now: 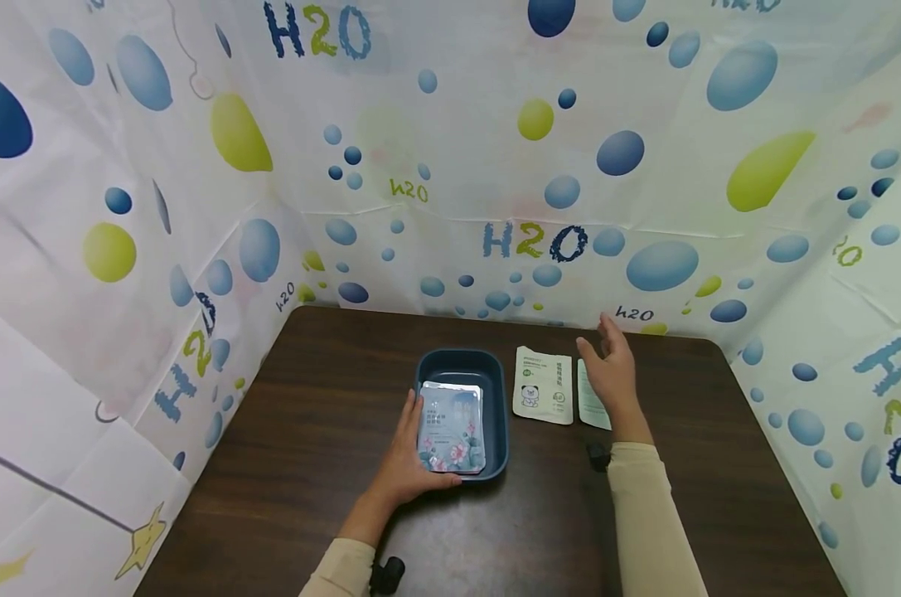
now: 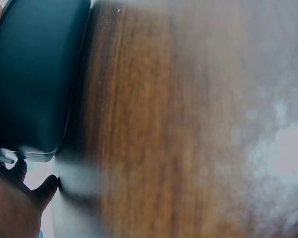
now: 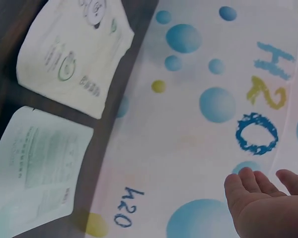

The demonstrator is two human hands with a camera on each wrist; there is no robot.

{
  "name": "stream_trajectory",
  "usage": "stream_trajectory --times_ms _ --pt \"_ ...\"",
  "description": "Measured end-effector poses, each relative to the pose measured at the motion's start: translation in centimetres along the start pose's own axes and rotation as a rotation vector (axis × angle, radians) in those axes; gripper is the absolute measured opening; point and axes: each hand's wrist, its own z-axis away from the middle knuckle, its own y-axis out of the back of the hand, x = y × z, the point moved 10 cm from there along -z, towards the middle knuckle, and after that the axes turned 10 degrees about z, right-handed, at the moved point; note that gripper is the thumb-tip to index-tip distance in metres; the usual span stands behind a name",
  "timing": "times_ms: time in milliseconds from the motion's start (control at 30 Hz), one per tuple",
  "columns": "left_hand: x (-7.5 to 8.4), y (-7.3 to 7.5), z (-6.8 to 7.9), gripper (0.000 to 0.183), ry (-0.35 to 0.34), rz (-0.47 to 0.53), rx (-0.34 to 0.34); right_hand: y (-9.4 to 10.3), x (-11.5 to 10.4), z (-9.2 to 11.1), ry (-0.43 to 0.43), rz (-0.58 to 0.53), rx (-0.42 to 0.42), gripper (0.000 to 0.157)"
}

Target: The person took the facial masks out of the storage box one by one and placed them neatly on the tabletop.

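A dark blue rectangular tray (image 1: 461,366) stands on the table, and several flat sachets with a blue floral print (image 1: 452,427) lie stacked in it. My left hand (image 1: 404,466) holds the tray at its near left corner, fingers along the left side and thumb at the front rim. The tray's outer wall (image 2: 35,74) fills the left of the left wrist view. To its right lie a cream sachet with a cartoon bear (image 1: 543,385) and a pale green sachet (image 1: 590,402). My right hand (image 1: 612,377) is raised over the green one, partly covering it, fingers loosely extended and holding nothing.
The dark wooden table (image 1: 308,398) meets a white sheet with blue and green dots (image 1: 457,199) at its back and sides. Dark wrist cameras (image 1: 387,575) are worn at both sleeves.
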Motion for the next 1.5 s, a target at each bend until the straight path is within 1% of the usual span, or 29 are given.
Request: stream_trajectory --times_ms 167,300,500,600,767,1033,1267,1367,1500 --pt "0.0 0.0 0.0 0.144 0.0 -0.006 -0.001 -1.0 -1.2 0.4 0.018 -0.012 -0.045 0.072" --pt "0.0 0.0 0.0 0.144 0.0 -0.003 -0.002 -2.0 -2.3 0.6 0.051 -0.035 -0.082 0.072" --pt "0.1 0.1 0.0 0.143 -0.007 0.007 0.004 -3.5 -4.1 0.8 0.106 -0.086 -0.099 0.071" --pt "0.0 0.1 -0.1 0.144 -0.003 0.003 0.004 -4.5 -4.6 0.9 0.121 -0.109 -0.115 0.071" --pt "-0.2 -0.1 0.0 0.145 0.009 -0.009 -0.008 -6.1 -5.2 1.2 0.125 -0.132 -0.145 0.07" --pt "-0.2 -0.1 0.1 0.144 0.006 0.004 -0.007 -8.0 -6.4 2.0 0.139 -0.171 -0.194 0.068" --pt "-0.1 -0.1 -0.1 0.142 -0.005 0.003 0.0 -9.8 -6.6 2.5 0.156 -0.179 -0.202 0.066" --pt "-0.1 -0.1 -0.1 0.142 -0.015 0.005 0.001 -10.7 -6.6 2.9 0.151 -0.187 -0.211 0.065" --pt "-0.2 -0.1 -0.1 0.144 -0.008 -0.006 0.0 -12.1 -6.6 3.7 0.143 -0.2 -0.232 0.066"
